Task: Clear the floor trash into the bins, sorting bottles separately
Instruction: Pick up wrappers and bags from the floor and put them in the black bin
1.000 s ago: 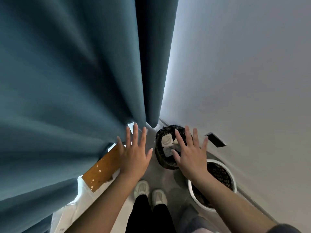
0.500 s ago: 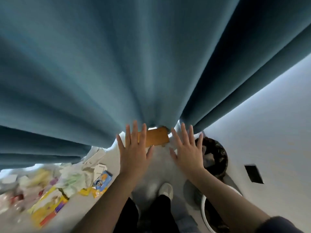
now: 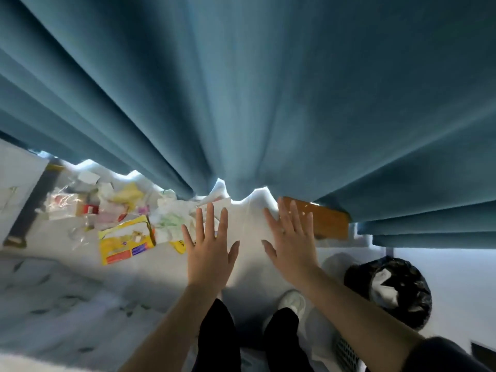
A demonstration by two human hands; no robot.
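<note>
A pile of floor trash lies at the left: crumpled white paper, clear plastic wrap, a yellow packet and a red-labelled item. My left hand and my right hand are held out in front of me, fingers straight and spread, holding nothing. At the right stands a bin with a black liner holding white items. A second bin with a white rim and mesh side shows only partly at the bottom right, behind my right forearm.
A blue curtain hangs across the whole upper view. An orange-brown board lies at the curtain's foot, right of my right hand. My legs and white shoes stand on the pale floor. A dark strip runs along the left.
The view has swung left, away from the two bins. The trash pile has come into fuller view at the left. Both hands stay spread and empty.
</note>
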